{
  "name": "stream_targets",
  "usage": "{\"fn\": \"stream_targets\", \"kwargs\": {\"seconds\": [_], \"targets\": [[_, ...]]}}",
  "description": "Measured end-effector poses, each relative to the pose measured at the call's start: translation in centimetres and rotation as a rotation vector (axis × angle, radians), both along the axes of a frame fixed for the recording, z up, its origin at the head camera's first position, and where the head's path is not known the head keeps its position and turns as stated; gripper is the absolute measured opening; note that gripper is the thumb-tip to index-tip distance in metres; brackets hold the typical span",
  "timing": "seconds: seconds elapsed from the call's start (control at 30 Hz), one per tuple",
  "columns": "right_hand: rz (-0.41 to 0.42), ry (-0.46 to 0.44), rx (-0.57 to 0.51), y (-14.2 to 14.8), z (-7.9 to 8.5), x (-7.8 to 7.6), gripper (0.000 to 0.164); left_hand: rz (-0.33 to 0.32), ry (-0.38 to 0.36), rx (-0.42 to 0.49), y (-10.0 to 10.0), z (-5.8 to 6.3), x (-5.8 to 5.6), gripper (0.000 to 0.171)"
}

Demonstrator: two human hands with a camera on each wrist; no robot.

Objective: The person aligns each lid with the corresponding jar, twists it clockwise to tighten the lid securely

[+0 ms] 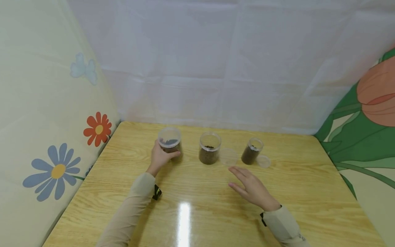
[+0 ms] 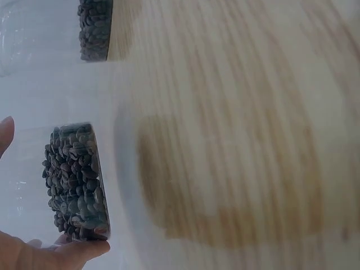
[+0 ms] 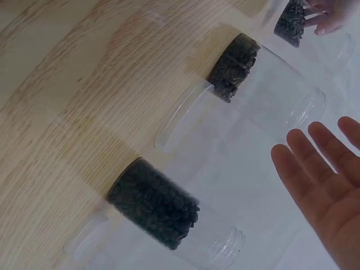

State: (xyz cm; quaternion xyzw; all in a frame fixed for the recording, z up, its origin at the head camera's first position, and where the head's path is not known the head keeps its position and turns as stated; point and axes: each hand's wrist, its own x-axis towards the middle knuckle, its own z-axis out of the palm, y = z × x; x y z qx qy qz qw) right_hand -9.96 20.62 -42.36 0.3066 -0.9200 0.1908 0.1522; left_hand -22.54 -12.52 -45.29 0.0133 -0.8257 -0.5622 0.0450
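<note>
My left hand grips a clear wide jar, its thumb across the near side and the fingers round the far left. Dark bean-like seeds fill the jar's lower part. To the right stands a second clear jar with a layer of similar dark pieces, its mouth uncovered. A narrower jar, fuller of dark seeds, stands farther right, also uncovered. My right hand hovers in front of these two, fingers straight and holding nothing; in the right wrist view its palm shows.
A clear round lid lies between the middle and narrow jars. A smaller lid lies right of the narrow jar. The wooden table meets a pale cloth backdrop behind, with flower-printed cloths on both sides.
</note>
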Motion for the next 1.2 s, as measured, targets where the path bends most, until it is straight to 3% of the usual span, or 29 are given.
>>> {"fn": "stream_targets", "kwargs": {"seconds": [0.3, 1.2], "targets": [[0.002, 0.002, 0.0, 0.1, 0.1, 0.0, 0.051, -0.006, -0.018, -0.029, -0.1, -0.6, -0.1, 0.103], [0.0, -0.002, -0.004, 0.1, 0.0, 0.1, 0.049, -0.018, -0.055, 0.002, 0.0, -1.3, 0.1, 0.102]]}}
